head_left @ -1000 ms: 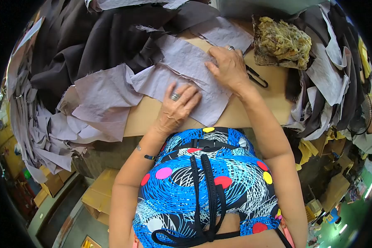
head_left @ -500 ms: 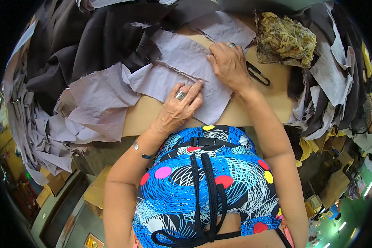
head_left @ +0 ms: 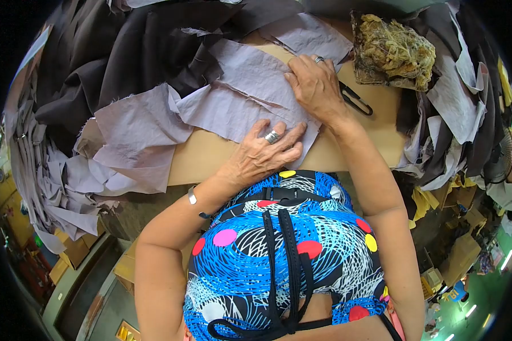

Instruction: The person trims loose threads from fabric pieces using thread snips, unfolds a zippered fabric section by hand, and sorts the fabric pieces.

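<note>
While the mauve cloth [head_left: 244,65] lies at twelve o'clock on the worktop [head_left: 199,159], my left grip [head_left: 266,149] is spread over its six o'clock edge; whether my right grip [head_left: 318,88], at two, pinches, I cannot tell. I'd smooth gently outward.

1. The pale cloth [head_left: 242,111] is bright and looks sharp.
2. Under the table [head_left: 202,158] it is darker.
3. White lamps [head_left: 507,260] glow at the lower right.
4. The silver bracelet [head_left: 192,196] shines.
5. Near the round edge, things bend and look blurry; the corners are black.
</note>
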Demonstrator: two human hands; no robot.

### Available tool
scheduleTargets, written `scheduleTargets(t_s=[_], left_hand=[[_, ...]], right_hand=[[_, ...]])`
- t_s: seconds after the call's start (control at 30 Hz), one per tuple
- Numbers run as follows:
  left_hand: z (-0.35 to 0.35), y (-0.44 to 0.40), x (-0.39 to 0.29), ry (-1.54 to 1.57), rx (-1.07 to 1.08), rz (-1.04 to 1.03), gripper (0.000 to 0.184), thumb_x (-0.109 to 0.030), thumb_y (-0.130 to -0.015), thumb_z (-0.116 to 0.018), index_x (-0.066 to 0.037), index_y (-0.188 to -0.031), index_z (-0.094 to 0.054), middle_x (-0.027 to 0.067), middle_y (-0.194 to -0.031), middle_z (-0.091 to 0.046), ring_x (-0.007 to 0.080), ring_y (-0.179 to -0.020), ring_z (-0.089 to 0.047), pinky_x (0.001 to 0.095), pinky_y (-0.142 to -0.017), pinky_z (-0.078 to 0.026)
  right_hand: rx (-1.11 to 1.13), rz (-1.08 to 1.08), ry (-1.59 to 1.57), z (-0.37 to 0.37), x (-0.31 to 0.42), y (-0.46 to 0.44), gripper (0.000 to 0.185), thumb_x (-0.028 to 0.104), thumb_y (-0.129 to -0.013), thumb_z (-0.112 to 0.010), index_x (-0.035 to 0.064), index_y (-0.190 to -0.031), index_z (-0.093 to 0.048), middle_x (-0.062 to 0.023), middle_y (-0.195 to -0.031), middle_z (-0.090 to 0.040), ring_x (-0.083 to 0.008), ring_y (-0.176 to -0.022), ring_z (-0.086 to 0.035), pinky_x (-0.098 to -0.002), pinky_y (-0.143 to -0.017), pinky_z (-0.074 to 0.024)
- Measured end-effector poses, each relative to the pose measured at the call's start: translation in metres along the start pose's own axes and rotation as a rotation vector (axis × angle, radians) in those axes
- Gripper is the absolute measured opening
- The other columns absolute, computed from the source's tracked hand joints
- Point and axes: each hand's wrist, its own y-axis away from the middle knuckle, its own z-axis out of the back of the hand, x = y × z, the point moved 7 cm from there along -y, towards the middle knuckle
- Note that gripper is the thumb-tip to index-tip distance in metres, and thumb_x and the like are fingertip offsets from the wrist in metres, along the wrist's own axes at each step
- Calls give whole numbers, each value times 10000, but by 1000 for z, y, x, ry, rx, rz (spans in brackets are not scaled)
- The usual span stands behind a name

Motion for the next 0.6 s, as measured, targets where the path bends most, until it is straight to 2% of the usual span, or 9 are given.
scheduleTargets(t_s=[0.1,0.33,0.6], left_hand=[[3,-1,6,104,0,-10,277,-197,-705,-561,-126,-968,-516,49,-1246,-511,215,-1018,-514,373,-849,-435],[12,10,35,-6,-107,202,269,-46,-699,-543,-26,-966,-524,133,-1208,-522,267,-1006,-557,323,-804,-490],[12,14,36,-45,-133,164,233,-96,-717,-551,-36,-939,-516,176,-1192,-521,254,-963,-557,305,-748,-511]], right_hand=[[33,-10,9,-1,-1,-1,133,146,-748,-621,88,-825,-530,-74,-798,-571,-273,-744,-562,-408,-700,-388],[19,2,31,-6,6,-9,121,188,-760,-624,103,-821,-563,-66,-802,-586,-258,-762,-576,-399,-713,-395],[21,25,-6,-7,2,-11,109,181,-763,-620,103,-820,-571,-66,-792,-591,-267,-743,-575,-399,-699,-395]])
